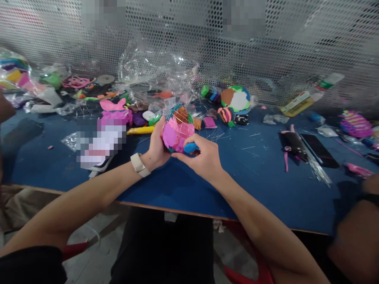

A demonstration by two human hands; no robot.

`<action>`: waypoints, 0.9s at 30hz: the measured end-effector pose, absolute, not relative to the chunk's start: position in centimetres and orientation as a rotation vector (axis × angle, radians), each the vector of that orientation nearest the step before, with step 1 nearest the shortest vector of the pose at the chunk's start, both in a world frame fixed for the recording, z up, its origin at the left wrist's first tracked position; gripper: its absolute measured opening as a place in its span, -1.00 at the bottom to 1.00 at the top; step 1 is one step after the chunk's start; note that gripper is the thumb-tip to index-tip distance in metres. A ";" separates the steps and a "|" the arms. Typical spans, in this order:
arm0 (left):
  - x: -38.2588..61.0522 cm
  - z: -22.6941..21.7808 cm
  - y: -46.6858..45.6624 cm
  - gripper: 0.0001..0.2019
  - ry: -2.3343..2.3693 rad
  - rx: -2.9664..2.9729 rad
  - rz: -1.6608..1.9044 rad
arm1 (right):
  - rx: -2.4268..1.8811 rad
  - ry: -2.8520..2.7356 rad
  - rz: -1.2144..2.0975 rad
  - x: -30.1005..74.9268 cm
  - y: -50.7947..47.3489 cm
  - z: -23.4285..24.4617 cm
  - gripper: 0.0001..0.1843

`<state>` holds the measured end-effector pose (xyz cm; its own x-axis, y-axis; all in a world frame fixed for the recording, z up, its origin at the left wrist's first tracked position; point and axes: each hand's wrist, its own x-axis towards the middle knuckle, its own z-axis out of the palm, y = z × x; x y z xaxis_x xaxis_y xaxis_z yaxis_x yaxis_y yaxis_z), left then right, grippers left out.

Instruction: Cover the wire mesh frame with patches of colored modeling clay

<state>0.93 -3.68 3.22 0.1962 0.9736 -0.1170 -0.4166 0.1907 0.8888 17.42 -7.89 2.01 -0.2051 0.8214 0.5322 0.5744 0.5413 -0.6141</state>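
Observation:
Just above the blue table [177,185], my left hand [159,144] grips a rounded clay piece [174,134] from its left side. Pink, magenta and brown patches cover it, with teal and green at the rim. My right hand [204,154] pinches a lump of blue clay [191,147] between thumb and fingers at the piece's lower right edge. Whether the blue lump touches the piece, I cannot tell. Behind my left hand lies a yellow cutter knife [140,130]. The underside of the clay piece is hidden.
At left lies a phone [102,148], beside a pink clay figure [115,111]. Clear plastic bags [160,67] lean on the perforated metal panel [189,27]. A bottle [310,94], a black clay figure [293,145] and thin rods are at right. Other people's arms show at both sides.

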 end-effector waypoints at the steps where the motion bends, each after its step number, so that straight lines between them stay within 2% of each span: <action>1: 1.0 3.3 -3.7 -0.48 0.830 0.836 1.158 | -1.151 -1.902 0.346 17.4 -7.9 2.0 -0.47; 8: 1.2 3.3 -3.6 -0.41 0.815 0.818 1.173 | -1.163 -1.933 0.334 17.4 -7.7 1.8 -0.53; 14: 0.9 3.2 -3.6 -0.28 0.850 0.905 1.119 | -1.087 -2.011 0.337 18.0 -7.5 1.9 -0.57; 20: 1.1 3.7 -3.9 -0.50 0.837 0.741 1.174 | -1.090 -1.994 0.309 18.0 -7.7 2.0 -0.69; 27: 0.8 3.1 -3.5 -0.52 0.680 0.626 1.291 | -0.895 -1.897 0.477 17.7 -7.8 2.3 -0.61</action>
